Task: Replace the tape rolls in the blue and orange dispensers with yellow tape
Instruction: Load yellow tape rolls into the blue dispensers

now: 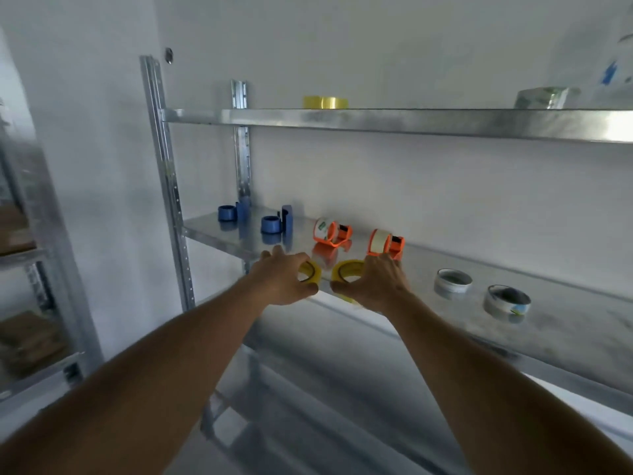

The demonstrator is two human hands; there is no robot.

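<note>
- Left hand [281, 279] has its grip around a yellow tape roll [310, 270] at the shelf [565, 320] edge.
- Right hand [376, 284] has its grip around a second yellow roll [346, 270], below an orange dispenser [385, 243].

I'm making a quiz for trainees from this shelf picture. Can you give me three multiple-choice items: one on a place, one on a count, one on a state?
1. Where do the spare yellow tape rolls lie?
A. on the upper shelf
B. on the floor
C. beside the blue dispensers

2. How many orange dispensers stand on the middle shelf?
A. one
B. two
C. four

3. What is the left hand doing?
A. resting flat on the shelf
B. gripping a yellow tape roll
C. holding a blue dispenser

Answers:
1 A: the rolls sit above the upper shelf edge.
2 B: one orange dispenser and another stand side by side.
3 B: its fingers curl round a yellow roll; the right hand grips a second yellow roll.
</note>
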